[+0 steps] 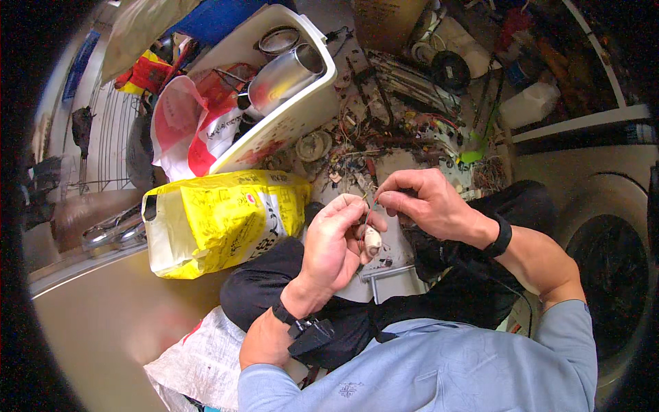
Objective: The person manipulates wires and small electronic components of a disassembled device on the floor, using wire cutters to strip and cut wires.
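Note:
My left hand (334,244) is closed around a small pale, egg-shaped part (372,240) held above my lap. My right hand (422,202) pinches a thin reddish wire (369,209) that runs down to that part; its fingertips sit just above my left thumb. Both forearms wear dark wrist straps, and a small black device (310,334) hangs at my left wrist. My knees in black trousers (274,278) lie beneath the hands.
A yellow printed bag (220,220) lies to the left. Behind it stands a tilted white tub (288,117) with metal cups and a red-and-white plastic bag (189,127). Tangled wires and small parts (391,117) litter the floor ahead. A white jug (528,103) and a washing machine drum (607,268) are right.

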The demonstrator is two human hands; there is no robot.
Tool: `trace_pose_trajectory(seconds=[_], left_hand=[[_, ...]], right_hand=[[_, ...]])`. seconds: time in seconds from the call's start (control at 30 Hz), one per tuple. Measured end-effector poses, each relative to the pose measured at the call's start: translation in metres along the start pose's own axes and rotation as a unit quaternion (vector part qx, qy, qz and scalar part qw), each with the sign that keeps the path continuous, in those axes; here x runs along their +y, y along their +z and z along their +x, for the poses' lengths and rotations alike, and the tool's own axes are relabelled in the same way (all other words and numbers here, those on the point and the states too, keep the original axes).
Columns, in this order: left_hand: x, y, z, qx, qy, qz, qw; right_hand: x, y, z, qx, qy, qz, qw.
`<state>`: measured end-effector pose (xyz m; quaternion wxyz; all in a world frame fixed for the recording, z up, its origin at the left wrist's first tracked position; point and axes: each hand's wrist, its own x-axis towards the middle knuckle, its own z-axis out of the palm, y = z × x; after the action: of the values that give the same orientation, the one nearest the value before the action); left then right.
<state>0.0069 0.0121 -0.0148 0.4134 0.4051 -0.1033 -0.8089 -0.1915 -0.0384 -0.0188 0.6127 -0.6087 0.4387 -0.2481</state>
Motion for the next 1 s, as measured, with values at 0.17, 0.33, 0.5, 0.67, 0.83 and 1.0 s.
trace_pose_trajectory(seconds=[0.17, 0.33, 0.5, 0.67, 0.83, 1.0], left_hand=[[-0.003, 0.002, 0.001, 0.055, 0.019, 0.1, 0.993], [-0.008, 0.006, -0.001, 0.067, 0.087, 0.223, 0.969], [-0.006, 0.006, 0.0, 0.065, 0.069, 0.164, 0.982], [-0.007, 0.005, 0.001, 0.068, 0.069, 0.098, 0.99], [-0.013, 0.004, 0.005, 0.075, 0.107, 0.12, 0.984], [-0.009, 0.01, 0.003, 0.104, 0.121, 0.241, 0.957]], right_hand=[[-0.005, -0.001, -0.001, -0.015, 0.017, -0.017, 1.0], [0.003, -0.002, 0.001, 0.031, -0.119, -0.118, 0.985], [0.003, -0.003, -0.003, 0.034, -0.144, -0.128, 0.981], [0.0, -0.002, -0.005, 0.043, -0.109, -0.096, 0.988], [0.012, 0.001, -0.004, 0.072, -0.184, -0.123, 0.973], [0.01, -0.002, 0.003, 0.128, -0.374, -0.291, 0.871]])
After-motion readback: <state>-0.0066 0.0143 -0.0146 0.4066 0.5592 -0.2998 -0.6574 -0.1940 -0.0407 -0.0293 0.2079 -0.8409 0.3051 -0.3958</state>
